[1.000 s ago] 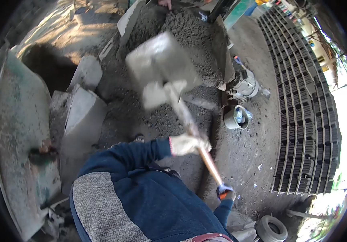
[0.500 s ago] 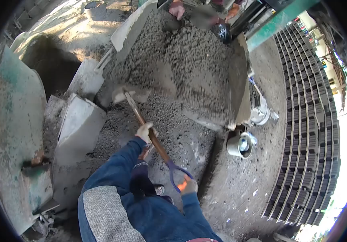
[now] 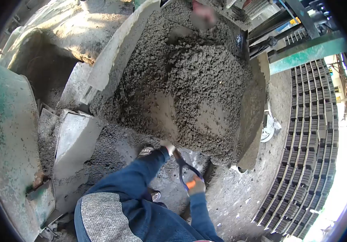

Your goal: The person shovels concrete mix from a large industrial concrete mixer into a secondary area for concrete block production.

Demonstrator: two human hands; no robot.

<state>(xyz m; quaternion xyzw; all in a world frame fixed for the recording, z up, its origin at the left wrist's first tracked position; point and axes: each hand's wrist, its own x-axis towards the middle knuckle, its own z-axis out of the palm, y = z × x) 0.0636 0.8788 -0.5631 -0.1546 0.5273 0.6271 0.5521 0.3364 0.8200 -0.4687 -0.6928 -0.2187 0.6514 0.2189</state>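
Observation:
My left hand [image 3: 167, 148] is closed around the wooden shaft of a shovel [image 3: 182, 164], low in front of the raised hopper. My right hand [image 3: 197, 185] grips the shovel's dark D-shaped handle at its orange crosspiece. Only the handle end shows; I cannot make out the blade. Just beyond my left hand, a large heap of damp grey concrete mix [image 3: 209, 76] fills the hopper, whose worn right wall [image 3: 253, 111] rises beside it. More loose mix [image 3: 113, 147] lies on the ground to the left of my hands.
Another person's hand [image 3: 204, 14] is over the far side of the heap. Metal panels [image 3: 10, 133] stand at left, near a dark drum opening [image 3: 40, 64]. A green beam [image 3: 310, 52] crosses at upper right. Racks of grey blocks [image 3: 302, 153] line the right side.
The shovel has swung right and foreshortened, its blade passing out of sight. My left hand has moved right and nearer my right hand. The view has shifted closer over the heap.

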